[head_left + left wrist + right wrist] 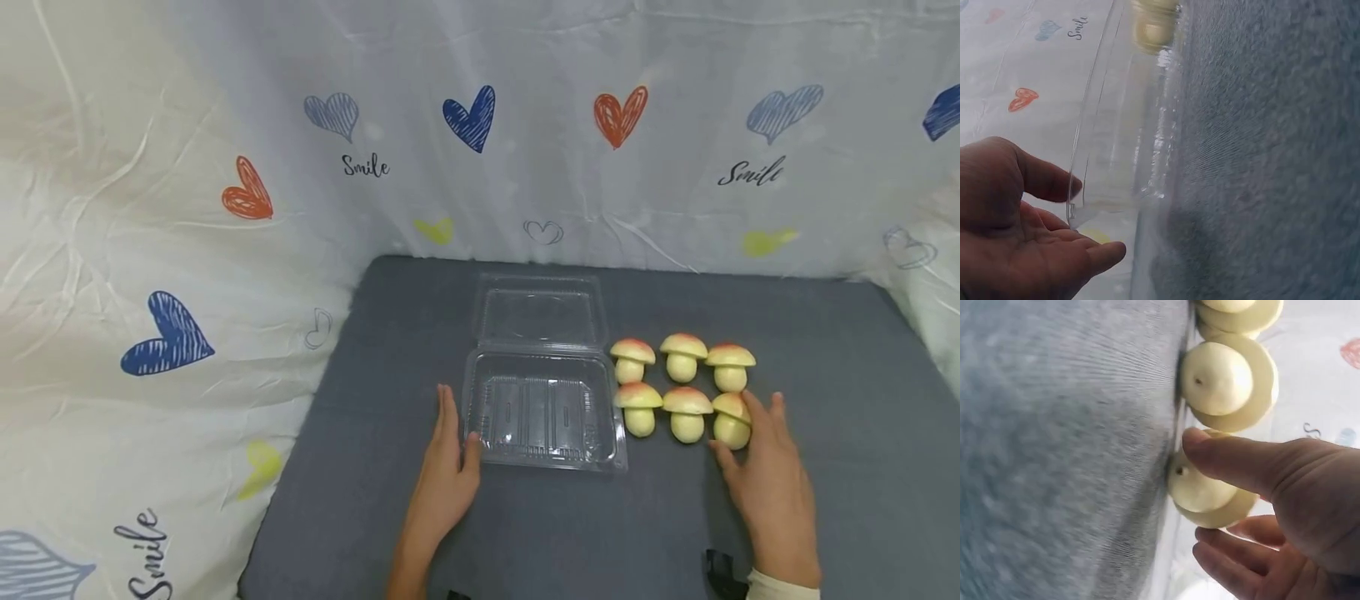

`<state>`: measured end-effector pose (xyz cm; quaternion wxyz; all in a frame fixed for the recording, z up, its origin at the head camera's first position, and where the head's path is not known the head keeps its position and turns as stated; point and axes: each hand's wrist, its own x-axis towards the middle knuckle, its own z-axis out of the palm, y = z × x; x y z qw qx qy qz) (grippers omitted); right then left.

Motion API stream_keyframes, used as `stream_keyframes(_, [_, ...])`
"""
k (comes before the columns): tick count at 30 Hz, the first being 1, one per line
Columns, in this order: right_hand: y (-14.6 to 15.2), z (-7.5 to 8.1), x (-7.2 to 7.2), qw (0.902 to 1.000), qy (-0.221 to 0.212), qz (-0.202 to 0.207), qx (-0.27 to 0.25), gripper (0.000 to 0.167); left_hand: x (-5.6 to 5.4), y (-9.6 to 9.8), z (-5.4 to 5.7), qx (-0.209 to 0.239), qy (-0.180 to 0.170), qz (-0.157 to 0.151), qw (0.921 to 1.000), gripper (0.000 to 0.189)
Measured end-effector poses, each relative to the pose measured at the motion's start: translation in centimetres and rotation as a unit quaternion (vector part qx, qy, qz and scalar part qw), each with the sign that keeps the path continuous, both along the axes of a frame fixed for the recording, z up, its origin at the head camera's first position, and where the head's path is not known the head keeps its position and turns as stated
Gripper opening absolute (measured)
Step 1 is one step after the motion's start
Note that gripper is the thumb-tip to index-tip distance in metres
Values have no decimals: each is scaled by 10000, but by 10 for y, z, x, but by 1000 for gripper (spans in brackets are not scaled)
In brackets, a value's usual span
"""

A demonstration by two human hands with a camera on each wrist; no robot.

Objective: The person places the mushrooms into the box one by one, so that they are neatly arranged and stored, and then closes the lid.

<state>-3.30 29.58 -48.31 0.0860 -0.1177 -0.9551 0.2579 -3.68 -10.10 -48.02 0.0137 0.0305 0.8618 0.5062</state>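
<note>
Front-right toy mushroom (1200,494): partly covered by right hand (1316,506). Clear plastic clamshell (1110,144): cut off by left wrist view's top edge.

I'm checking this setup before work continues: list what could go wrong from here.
The right hand, around the front-right mushroom, might knock the front-middle mushroom close by. The clear container looks thin, so the left hand at its edge could shift or dent it.
</note>
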Motion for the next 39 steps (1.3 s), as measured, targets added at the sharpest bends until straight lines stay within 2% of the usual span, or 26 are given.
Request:
stream_keyframes(6, [-2,2,2,9991,18,-427,-84,90,-1,2,-4,363,-125,42,9993,77])
stream_keyframes(11, [-3,17,5,9968,284,-750,9,90,-3,6,-4,538,-83,102,9985,76])
stream_keyframes(14, [-12,31,4,9961,574,-669,87,92,-5,8,-5,619,-2,127,9980,75])
stream_keyframes(17, [-27,43,1,9934,1091,-340,33,93,-6,8,-6,640,30,149,9978,74])
stream_keyframes(21, [-52,53,-5,9831,1807,279,-93,91,-6,8,-7,625,18,174,9979,74])
stream_keyframes(24, [-70,54,-11,9777,1975,700,-112,88,-5,7,-6,634,15,172,9978,73])
stream_keyframes(31, [-105,51,-24,9708,1979,1354,-54,89,-4,7,-6,625,10,154,9979,74])
stream_keyframes(39, [-137,50,-33,9715,1510,1825,55,87,-4,6,-5,595,-10,164,9981,74])
